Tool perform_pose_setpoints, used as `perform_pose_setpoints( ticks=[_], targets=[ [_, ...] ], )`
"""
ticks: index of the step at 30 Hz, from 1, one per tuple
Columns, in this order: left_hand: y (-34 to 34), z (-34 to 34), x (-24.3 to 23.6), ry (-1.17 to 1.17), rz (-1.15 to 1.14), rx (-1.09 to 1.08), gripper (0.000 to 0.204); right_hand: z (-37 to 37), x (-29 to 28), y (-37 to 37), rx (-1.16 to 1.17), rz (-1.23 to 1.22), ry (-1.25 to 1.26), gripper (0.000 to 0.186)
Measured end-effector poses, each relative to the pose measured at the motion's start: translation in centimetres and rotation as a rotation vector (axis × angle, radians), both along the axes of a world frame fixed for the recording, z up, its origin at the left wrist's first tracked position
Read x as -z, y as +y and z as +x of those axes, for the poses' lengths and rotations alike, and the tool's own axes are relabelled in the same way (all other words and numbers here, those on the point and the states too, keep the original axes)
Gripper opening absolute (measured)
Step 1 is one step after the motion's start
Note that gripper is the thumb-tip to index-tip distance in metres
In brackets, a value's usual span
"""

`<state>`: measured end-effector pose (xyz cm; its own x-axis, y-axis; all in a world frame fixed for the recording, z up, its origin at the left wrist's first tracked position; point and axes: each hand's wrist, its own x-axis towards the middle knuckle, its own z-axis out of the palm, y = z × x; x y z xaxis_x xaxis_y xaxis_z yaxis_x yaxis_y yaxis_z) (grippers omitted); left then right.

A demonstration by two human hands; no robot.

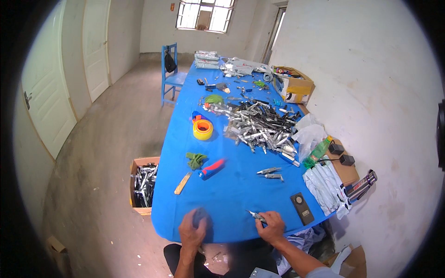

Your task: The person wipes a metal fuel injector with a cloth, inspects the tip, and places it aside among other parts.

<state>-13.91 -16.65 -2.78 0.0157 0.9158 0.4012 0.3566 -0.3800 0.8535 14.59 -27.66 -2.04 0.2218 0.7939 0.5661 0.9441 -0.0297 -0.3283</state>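
My right hand [271, 228] rests at the table's near edge, its fingers closed around a slim silver tube [255, 216] with a pointed end that sticks out toward the left. My left hand [192, 230] is over the near edge further left, slightly blurred. Its thumb stands apart from the fingers, and I see nothing held in it. Two similar slim silver tubes [272, 176] lie side by side beyond my right hand. A large heap of silver and black tubes [264, 125] covers the middle right of the blue table [227, 194].
Left of centre lie a tape roll [203, 130], a green cloth [196, 160], a red-and-blue tool [212, 169] and a wooden strip [182, 183]. At right are a dark flat device [302, 208], white packets [324, 187] and a green bottle [319, 152]. A box of tubes [144, 185] stands on the floor.
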Motion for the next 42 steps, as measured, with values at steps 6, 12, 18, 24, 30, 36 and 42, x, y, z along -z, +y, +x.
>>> perform_pose_setpoints(
  ticks=[6, 12, 18, 24, 30, 36, 42],
  targets=[
    [0.0, 0.2, 0.1, 0.013, 0.045, -0.029, 0.035, 0.4, 0.5, -0.1, 0.023, 0.023, 0.071, 0.021],
    [-0.1, 0.5, 0.8, 0.079, 0.019, -0.090, 0.032, 1.4, 1.7, -0.5, -0.029, 0.068, 0.121, 0.016],
    [-0.1, 0.7, 0.9, 0.110, 0.013, -0.134, 0.032, 1.5, -0.2, -1.0, -0.091, 0.084, 0.110, 0.016],
    [-0.1, 1.0, 1.3, 0.162, 0.027, -0.174, 0.033, 2.2, 1.2, -1.1, -0.076, -0.008, 0.126, 0.015],
    [-0.3, 1.5, 0.9, 0.103, -0.040, -0.198, 0.033, 2.0, 0.7, -1.2, -0.093, 0.076, 0.145, 0.012],
    [-0.4, 0.4, 1.4, 0.136, 0.011, -0.182, 0.033, 0.9, -1.8, -1.3, -0.085, 0.081, 0.167, 0.010],
    [0.8, 0.4, 2.6, 0.243, 0.038, -0.131, 0.038, 1.6, 0.5, -0.8, -0.024, 0.076, 0.146, 0.022]
  ],
)
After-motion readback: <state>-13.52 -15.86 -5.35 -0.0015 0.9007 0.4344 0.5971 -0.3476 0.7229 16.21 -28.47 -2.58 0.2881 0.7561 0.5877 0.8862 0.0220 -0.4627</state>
